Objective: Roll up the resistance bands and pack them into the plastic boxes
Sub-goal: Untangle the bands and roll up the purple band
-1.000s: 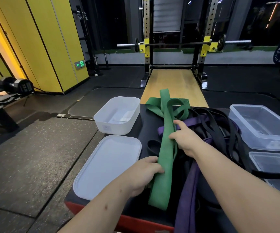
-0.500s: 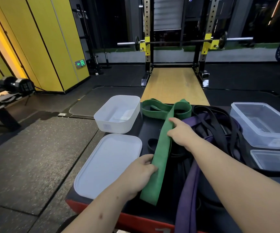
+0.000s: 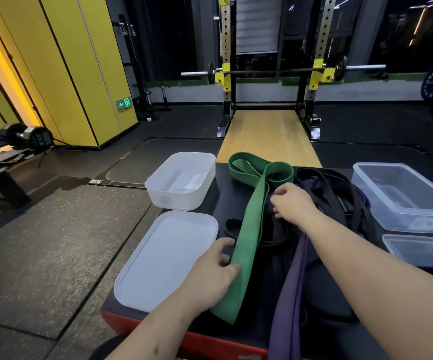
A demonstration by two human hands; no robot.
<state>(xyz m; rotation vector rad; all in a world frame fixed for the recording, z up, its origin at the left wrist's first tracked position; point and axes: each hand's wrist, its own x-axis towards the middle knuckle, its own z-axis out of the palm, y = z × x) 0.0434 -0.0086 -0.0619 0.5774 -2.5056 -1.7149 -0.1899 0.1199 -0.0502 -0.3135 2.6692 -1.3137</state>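
Note:
A long green resistance band lies stretched along a black platform, its far end looped near the back edge. My left hand grips the band's near part, fingers curled round its left edge. My right hand sits at the band's right edge further along, with curled fingertips pinching there above the dark bands. Beside it a purple band runs toward me, and a tangle of black bands lies behind it. An open white plastic box stands at the platform's far left, its white lid flat in front.
A clear plastic box stands at the right, with another clear container in front of it. The platform has a red front side. Beyond lie a rubber gym floor, a squat rack with a barbell and a yellow wall at the left.
The green band's far loop has dropped flatter onto the platform. My right hand slid from on top of the band to its right edge. My left hand keeps its grip.

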